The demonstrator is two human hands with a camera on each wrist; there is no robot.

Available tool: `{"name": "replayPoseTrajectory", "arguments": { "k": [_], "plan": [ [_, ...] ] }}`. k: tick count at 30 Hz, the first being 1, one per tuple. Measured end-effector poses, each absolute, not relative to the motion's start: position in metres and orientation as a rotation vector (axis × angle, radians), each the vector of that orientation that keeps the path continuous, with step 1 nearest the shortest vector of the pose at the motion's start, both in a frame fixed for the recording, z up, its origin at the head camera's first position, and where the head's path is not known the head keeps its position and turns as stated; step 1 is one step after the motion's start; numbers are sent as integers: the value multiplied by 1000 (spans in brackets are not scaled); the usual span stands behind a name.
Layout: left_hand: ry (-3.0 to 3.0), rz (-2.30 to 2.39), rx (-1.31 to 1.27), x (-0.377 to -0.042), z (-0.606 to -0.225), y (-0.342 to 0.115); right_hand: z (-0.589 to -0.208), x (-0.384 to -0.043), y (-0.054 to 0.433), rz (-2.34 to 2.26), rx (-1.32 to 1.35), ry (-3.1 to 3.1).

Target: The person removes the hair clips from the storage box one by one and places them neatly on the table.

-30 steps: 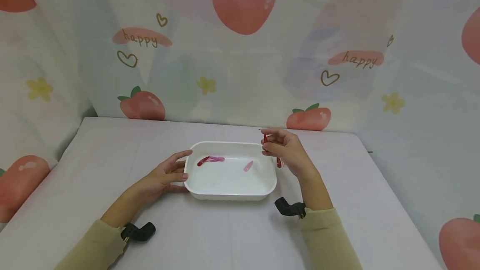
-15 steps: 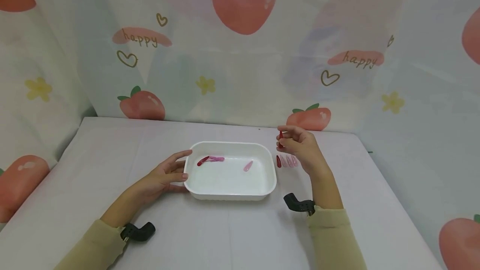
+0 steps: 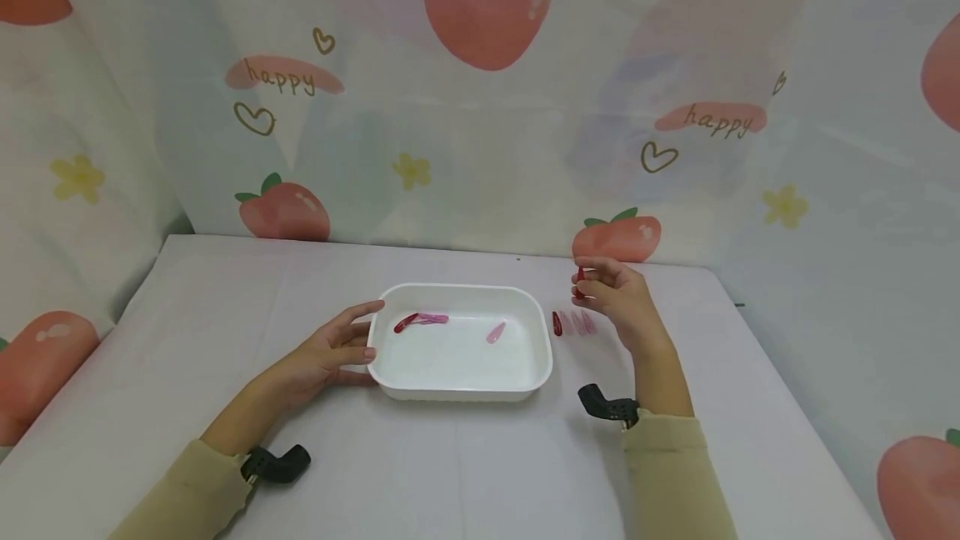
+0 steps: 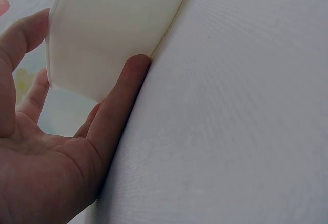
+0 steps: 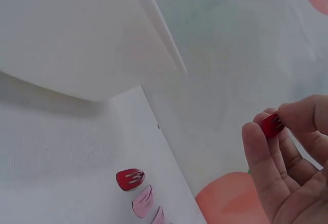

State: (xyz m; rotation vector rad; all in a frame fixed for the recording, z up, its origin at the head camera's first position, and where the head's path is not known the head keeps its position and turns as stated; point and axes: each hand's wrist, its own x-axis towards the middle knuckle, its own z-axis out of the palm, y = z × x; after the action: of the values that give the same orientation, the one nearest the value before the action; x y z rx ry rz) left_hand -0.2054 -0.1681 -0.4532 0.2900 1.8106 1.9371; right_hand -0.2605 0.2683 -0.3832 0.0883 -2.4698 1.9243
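Note:
My right hand [image 3: 618, 294] pinches a red snap hair clip [image 5: 272, 125] between thumb and fingertips, raised over the table behind a row of clips. That row, right of the white tray [image 3: 461, 386], has a red hair clip [image 3: 557, 323] at its left end and several pink hair clips [image 3: 577, 322] beside it. My left hand [image 3: 326, 357] rests spread against the tray's left end, fingertips at the rim and side wall [image 4: 102, 39]. Inside the tray lie another red clip [image 3: 406, 322] touching purple-pink clips [image 3: 432, 318], and a light pink clip [image 3: 496, 332] on its own.
A white cloth covers the table [image 3: 420, 473], whose back edge runs close behind the tray. Fruit-printed curtain [image 3: 487, 157] hangs behind and at both sides. Black wrist cameras [image 3: 607, 404] sit on both forearms.
My right hand has moved right with the red hair clip, from above the tray's right rim to behind the row, uncovering the pink clips there. My left hand and the tray stay put.

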Motion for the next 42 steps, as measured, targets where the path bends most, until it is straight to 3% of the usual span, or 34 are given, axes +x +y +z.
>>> {"name": "replayPoseTrajectory", "arguments": {
  "k": [20, 42],
  "plan": [
    [1822, 1929, 293, -205, -453, -168, -409, -267, 304, 1829, -197, -2550],
    [1810, 1938, 296, -204, -451, -168, -429, -268, 313, 1460, -255, -2824]
  ]
}}
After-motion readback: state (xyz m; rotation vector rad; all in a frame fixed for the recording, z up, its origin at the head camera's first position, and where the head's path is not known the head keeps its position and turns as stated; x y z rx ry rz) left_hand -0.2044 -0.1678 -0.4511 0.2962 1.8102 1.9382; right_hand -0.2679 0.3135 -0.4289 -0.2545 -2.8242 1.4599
